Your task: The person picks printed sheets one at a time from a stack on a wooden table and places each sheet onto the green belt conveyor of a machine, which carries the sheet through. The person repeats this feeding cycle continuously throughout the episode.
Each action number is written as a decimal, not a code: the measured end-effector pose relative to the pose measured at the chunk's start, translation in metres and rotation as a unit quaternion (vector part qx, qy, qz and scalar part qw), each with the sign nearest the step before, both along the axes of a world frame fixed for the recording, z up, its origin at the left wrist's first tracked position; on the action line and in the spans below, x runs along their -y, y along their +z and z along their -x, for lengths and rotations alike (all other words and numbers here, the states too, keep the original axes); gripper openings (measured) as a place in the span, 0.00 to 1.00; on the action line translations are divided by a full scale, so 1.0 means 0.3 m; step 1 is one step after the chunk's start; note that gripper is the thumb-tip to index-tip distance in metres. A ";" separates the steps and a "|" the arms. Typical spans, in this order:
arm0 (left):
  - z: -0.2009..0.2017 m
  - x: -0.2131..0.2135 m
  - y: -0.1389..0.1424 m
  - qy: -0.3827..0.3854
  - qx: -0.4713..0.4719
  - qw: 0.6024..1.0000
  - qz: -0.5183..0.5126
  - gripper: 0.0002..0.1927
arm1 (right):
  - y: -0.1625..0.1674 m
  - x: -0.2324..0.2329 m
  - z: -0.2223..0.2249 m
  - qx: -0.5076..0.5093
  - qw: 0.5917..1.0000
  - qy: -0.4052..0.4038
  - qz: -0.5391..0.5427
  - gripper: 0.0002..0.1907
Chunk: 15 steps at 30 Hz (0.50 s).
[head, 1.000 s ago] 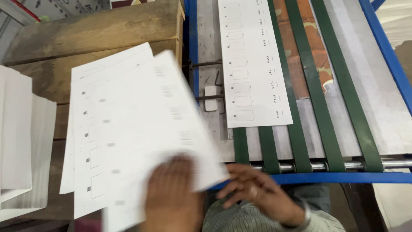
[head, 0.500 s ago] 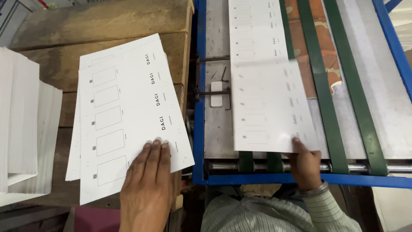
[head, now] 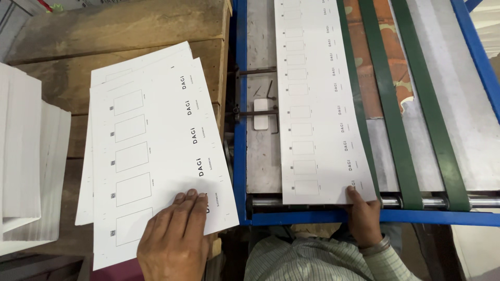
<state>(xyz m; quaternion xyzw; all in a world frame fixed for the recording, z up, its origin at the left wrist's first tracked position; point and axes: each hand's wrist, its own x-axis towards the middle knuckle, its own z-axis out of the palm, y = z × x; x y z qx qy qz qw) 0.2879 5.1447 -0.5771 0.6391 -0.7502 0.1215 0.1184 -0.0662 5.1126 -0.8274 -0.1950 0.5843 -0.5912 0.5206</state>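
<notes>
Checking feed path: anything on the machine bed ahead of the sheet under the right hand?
Nothing visible blocks it. The right hand presses the printed sheet flat on the metal bed; another sheet lies ahead, and the green belts run alongside.

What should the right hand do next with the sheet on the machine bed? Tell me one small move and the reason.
Probably nudge the printed sheet a little further up the bed. The right hand presses only its near corner, which lies at the roller by the blue frame, partly over a green belt. The left hand rests flat on the stack of sheets.
</notes>
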 end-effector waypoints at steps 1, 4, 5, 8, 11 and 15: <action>0.000 -0.022 0.005 -0.002 -0.005 1.000 -0.004 0.26 | 0.009 -0.001 -0.002 -0.002 1.000 0.004 -0.006 0.18; 0.014 -0.040 0.006 0.004 -0.006 1.000 -0.011 0.28 | 0.039 0.047 0.015 0.013 0.999 0.018 -0.024 0.19; 0.012 -0.067 -0.007 0.009 -0.009 1.000 -0.016 0.27 | 0.061 0.039 0.007 0.032 0.999 0.024 -0.033 0.19; 0.056 -0.007 -0.054 0.019 -0.008 1.000 -0.024 0.24 | 0.049 0.109 0.057 0.097 0.992 0.071 -0.040 0.20; 0.052 -0.056 -0.099 0.022 0.005 0.999 -0.024 0.22 | 0.038 0.054 0.071 0.105 0.986 0.114 -0.060 0.22; -0.028 -0.156 -0.098 -0.052 0.015 0.997 -0.052 0.25 | 0.067 -0.113 0.040 0.123 0.978 0.136 -0.103 0.23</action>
